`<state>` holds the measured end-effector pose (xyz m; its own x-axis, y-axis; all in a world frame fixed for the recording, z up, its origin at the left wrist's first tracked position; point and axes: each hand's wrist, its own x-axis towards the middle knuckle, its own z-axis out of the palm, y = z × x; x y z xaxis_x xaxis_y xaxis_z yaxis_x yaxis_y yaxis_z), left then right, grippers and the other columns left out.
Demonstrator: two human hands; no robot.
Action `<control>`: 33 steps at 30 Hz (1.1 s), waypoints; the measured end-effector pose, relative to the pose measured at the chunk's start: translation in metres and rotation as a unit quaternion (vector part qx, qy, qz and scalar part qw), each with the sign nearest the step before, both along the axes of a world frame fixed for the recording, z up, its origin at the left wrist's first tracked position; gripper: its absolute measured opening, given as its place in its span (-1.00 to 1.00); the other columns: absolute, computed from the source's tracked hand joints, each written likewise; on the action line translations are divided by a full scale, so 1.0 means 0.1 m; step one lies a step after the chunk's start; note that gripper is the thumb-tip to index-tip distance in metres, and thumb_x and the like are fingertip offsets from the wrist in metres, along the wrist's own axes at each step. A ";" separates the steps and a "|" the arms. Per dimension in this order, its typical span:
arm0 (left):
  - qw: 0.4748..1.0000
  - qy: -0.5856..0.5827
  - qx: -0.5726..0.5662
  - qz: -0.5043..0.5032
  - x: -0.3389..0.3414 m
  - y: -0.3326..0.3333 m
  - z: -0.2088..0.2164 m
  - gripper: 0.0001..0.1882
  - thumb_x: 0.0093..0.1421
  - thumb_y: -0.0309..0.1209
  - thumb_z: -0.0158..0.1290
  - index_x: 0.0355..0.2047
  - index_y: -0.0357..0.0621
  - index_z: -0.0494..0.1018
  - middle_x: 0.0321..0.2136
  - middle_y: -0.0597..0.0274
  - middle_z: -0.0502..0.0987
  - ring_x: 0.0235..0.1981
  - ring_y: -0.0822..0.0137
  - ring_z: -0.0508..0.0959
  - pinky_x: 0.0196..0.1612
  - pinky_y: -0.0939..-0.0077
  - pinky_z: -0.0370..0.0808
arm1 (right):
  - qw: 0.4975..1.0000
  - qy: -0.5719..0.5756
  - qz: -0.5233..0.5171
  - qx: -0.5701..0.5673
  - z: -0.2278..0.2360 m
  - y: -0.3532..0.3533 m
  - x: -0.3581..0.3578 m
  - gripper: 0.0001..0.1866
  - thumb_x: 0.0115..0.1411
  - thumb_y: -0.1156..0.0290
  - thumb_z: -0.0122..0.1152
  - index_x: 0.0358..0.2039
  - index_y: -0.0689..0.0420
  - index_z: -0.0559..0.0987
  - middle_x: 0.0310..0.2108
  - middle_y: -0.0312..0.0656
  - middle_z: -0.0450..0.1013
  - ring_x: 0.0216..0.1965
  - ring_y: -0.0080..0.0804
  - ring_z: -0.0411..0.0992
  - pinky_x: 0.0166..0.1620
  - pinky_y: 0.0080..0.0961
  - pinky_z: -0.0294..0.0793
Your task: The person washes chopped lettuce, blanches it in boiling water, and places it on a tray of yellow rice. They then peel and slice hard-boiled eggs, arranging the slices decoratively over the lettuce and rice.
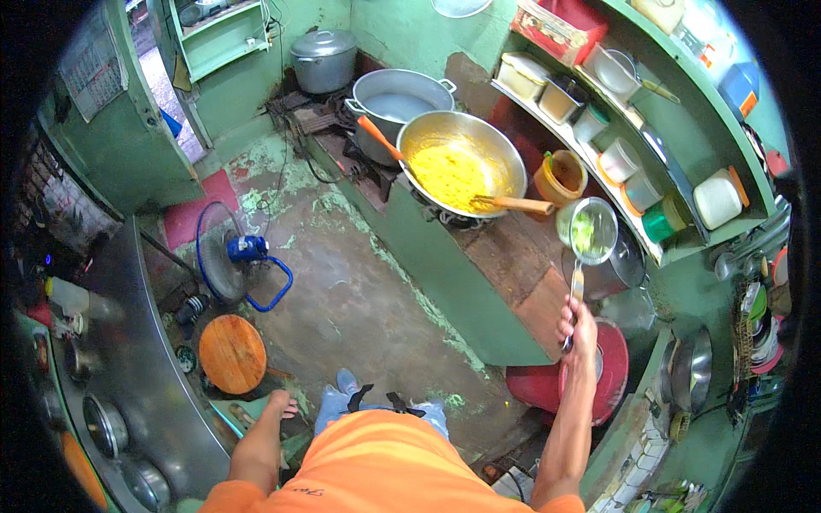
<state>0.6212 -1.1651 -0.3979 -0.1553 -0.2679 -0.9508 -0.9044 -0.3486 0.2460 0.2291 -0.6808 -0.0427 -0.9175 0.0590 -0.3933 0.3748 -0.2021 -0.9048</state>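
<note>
My right hand [578, 329] is closed around the handle of a mesh strainer [607, 229], held out over the right end of the counter. Light green bits show in or through its mesh; I cannot tell which. To its left, a wide metal pan [516, 162] holds yellow food [440, 178]. An orange-handled utensil [379, 138] and a wooden-handled one [526, 204] rest in that pan. My left hand [280, 404] hangs low with loose, parted fingers and nothing in it, near a round wooden stool top [232, 354].
Behind the pan stand a large pot [363, 90] and a lidded pot [323, 61]. Shelves [547, 120] of containers line the right wall. A blue fan [248, 249] stands on the floor [342, 282]; a metal counter [162, 368] runs along the left. Red round lids or tubs [611, 368] sit below my right arm.
</note>
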 end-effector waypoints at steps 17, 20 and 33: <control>0.962 0.123 0.048 0.237 -1.10 -1.74 -0.02 -0.48 0.29 -0.13 -0.10 0.17 -0.14 0.23 0.00 0.08 0.49 -0.16 0.16 0.57 -0.20 0.21 0.57 | 0.975 0.097 0.196 0.043 0.01 -3.55 -3.09 -0.82 0.30 0.29 0.00 -0.25 0.13 0.46 -0.60 -0.38 0.34 -0.76 -0.67 0.14 -0.69 -0.65 0.09; 0.954 0.122 0.009 0.272 -1.31 -2.14 -0.12 -0.50 0.30 -0.10 -0.12 0.14 -0.13 0.26 -0.01 0.08 0.50 -0.18 0.16 0.58 -0.21 0.19 0.57 | 0.980 0.048 0.193 -0.005 -0.27 -4.30 -4.10 -0.83 0.31 0.24 0.03 -0.24 0.05 0.46 -0.60 -0.45 0.33 -0.76 -0.72 0.12 -0.67 -0.72 0.06; 0.925 0.129 -0.030 0.357 -3.12 -3.29 0.53 -0.51 0.28 -0.09 -0.08 0.13 -0.08 0.29 -0.09 0.10 0.52 -0.21 0.11 0.58 -0.26 0.14 0.56 | 0.984 -0.175 0.035 0.006 -2.18 -6.19 -6.75 -0.81 0.28 0.28 -0.04 -0.46 0.05 0.36 -0.70 -0.38 0.27 -0.74 -0.63 0.19 -0.71 -0.60 0.13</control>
<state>0.3087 -1.4940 -0.3454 -0.1384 -0.4405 -0.8870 -0.3568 -0.8134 0.4595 -0.4458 -1.2998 -0.2610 -0.7275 0.0060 -0.6861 0.6772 -0.1547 -0.7194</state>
